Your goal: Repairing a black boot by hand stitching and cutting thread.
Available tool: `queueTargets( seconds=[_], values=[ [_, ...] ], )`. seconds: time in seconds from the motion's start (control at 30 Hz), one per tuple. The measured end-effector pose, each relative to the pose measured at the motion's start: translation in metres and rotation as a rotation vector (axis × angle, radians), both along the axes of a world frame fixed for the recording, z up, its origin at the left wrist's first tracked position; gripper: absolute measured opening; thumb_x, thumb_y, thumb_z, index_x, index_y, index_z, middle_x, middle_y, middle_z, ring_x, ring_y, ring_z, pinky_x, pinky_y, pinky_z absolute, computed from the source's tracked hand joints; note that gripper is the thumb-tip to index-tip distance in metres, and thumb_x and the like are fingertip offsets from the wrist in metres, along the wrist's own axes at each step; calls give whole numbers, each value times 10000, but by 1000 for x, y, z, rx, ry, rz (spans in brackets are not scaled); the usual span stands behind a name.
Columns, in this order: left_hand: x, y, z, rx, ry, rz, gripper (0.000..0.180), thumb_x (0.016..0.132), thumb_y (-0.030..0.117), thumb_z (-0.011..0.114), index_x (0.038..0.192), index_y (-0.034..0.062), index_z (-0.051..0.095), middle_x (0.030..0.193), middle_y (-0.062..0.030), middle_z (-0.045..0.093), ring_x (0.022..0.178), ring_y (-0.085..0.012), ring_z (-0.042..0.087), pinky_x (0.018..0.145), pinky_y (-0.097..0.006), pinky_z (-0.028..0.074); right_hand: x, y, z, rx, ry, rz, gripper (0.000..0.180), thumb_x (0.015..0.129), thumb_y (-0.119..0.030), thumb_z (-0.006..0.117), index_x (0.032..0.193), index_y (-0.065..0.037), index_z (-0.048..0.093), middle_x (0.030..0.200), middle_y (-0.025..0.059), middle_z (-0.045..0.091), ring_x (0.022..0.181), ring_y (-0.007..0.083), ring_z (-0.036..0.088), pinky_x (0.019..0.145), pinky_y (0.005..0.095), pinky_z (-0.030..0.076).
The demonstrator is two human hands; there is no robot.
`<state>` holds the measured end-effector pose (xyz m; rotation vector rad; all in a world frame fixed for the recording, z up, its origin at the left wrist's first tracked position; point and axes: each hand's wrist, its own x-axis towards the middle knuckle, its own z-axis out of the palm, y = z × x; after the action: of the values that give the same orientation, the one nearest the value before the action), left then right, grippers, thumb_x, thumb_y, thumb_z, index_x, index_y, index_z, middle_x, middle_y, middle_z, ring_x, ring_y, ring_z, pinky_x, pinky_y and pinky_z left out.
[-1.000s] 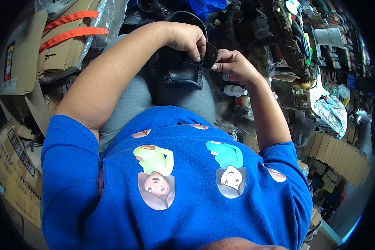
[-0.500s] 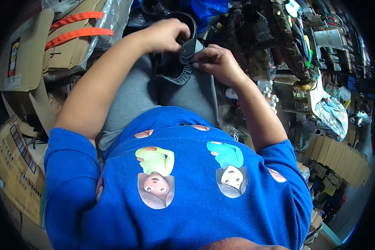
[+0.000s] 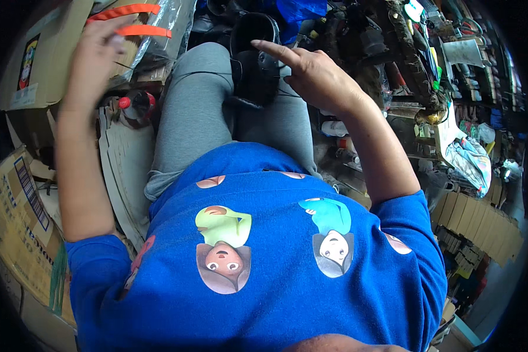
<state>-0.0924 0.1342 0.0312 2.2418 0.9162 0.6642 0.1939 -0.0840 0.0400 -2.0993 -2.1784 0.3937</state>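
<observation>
A black leather piece that looks like a shoe or boot upper (image 3: 258, 73) rests between my knees, its round opening facing up. Over its right edge reaches my right hand (image 3: 322, 76), index finger stretched out; its thumb and other fingers are partly hidden. My left hand (image 3: 97, 50) is away at the upper left, smeared by motion, in front of the orange strips (image 3: 138, 29) on the flattened cardboard. Whether the left fingers hold anything is not visible.
A bottle with a red cap (image 3: 136, 108) stands left of my legs, by an open cardboard box (image 3: 47, 76). Another carton (image 3: 26, 217) stands at lower left. Blue plastic (image 3: 299, 14) lies beyond the black piece. Crowded wooden racks (image 3: 416, 64) fill the right side.
My left hand has let go of the black piece and swung left toward the orange strips. My right hand no longer pinches its edge, and the index finger is extended. The piece sits lower between my knees.
</observation>
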Motion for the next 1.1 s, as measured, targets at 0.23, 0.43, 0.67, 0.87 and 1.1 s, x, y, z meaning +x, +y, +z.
queueTargets(
  seconds=[0.23, 0.43, 0.67, 0.87, 1.1],
  values=[
    [61, -104, -33, 144, 62, -294, 180, 723, 75, 661, 897, 109, 694, 790, -63, 568, 832, -250, 568, 764, -368, 417, 11, -8, -3, 46, 339, -70, 498, 749, 42, 600, 1197, -153, 508, 802, 83, 563, 656, 184, 588, 622, 304, 496],
    [83, -114, -55, 273, 63, -225, 186, 724, 131, 680, 906, 149, 711, 769, -33, 545, 851, -220, 543, 805, -361, 372, 27, -25, -49, 16, 879, -332, 399, 769, -6, 673, 1122, -123, 528, 684, -49, 428, 639, 61, 432, 608, 227, 401],
    [98, -100, -62, 142, -43, -331, 155, 747, 160, 691, 877, 233, 734, 766, 22, 535, 861, -176, 536, 810, -353, 339, 49, -12, -71, -31, 1265, -252, 296, 811, 25, 653, 1069, -78, 549, 770, -54, 487, 728, 51, 472, 696, 205, 415],
    [98, -101, -65, 170, -30, -331, 218, 714, 94, 688, 905, 189, 730, 724, -31, 457, 799, -205, 497, 782, -357, 356, 51, -8, -70, -99, 1374, -241, 268, 821, 39, 628, 1058, -62, 558, 920, -10, 604, 888, 74, 563, 822, 238, 459],
    [98, -100, -65, 156, 3, -332, 215, 729, 103, 679, 912, 203, 728, 734, -17, 480, 804, -196, 505, 784, -348, 337, 50, -10, -66, -127, 1379, -267, 273, 819, 35, 632, 1062, -67, 562, 895, -21, 599, 872, 75, 560, 814, 234, 456]
  ],
)
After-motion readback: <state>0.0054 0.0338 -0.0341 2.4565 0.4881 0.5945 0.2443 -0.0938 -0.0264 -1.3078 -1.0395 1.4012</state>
